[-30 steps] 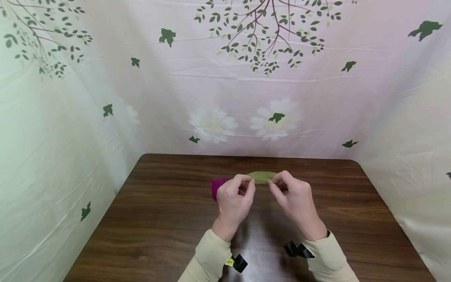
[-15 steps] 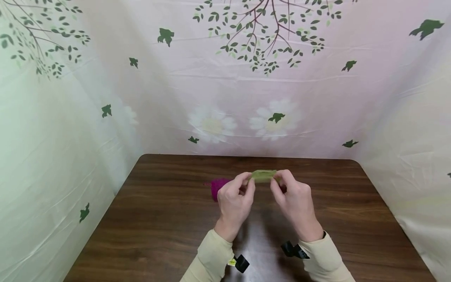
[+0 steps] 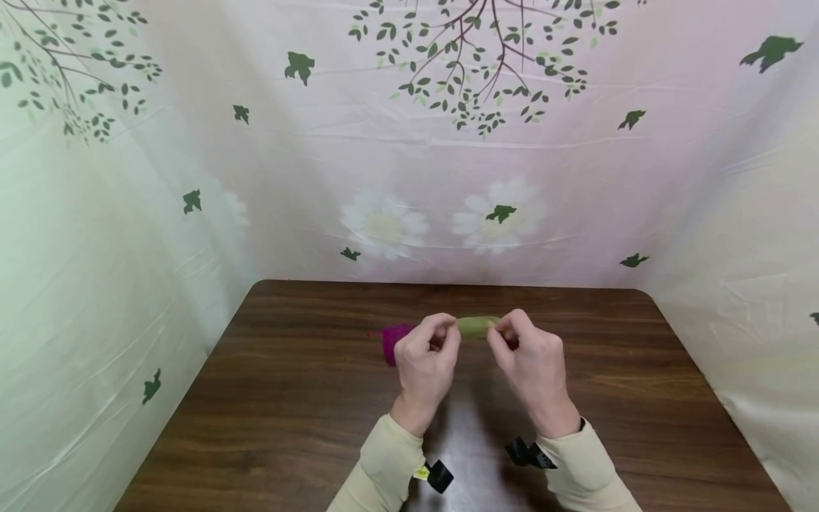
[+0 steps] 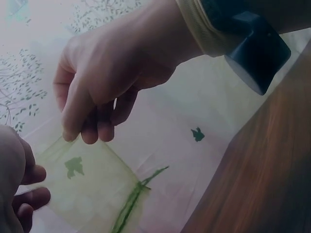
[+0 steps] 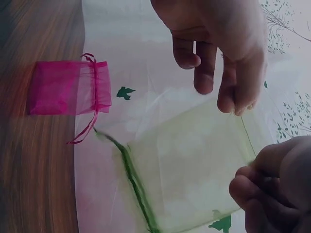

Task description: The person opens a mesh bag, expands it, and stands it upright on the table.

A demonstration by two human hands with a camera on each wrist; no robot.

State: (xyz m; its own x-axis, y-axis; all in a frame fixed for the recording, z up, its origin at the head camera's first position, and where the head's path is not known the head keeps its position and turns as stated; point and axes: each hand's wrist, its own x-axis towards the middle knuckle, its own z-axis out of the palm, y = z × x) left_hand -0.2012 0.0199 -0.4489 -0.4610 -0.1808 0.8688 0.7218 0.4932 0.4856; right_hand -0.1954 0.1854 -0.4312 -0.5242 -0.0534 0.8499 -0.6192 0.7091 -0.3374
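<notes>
A sheer green organza drawstring bag is held up off the table between both hands. My left hand pinches one corner of it, while my right hand pinches near the other corner. In the right wrist view the bag hangs from the edge opposite its dark green drawstring, which is lowest. The left wrist view shows the right hand with fingertips at the bag's edge; part of the left hand is cut off there. Left of my left hand, a magenta organza pouch lies on the table.
The dark wooden table has rounded far corners. Fabric walls printed with leaves, birds and daisies surround it at the back and both sides. The magenta pouch's ribbon ends stick out from its neck.
The green bag's visible part first rises and bunches slightly, then flattens and drops a little. Both hands keep their pinch and shift only slightly. The magenta pouch stays in place.
</notes>
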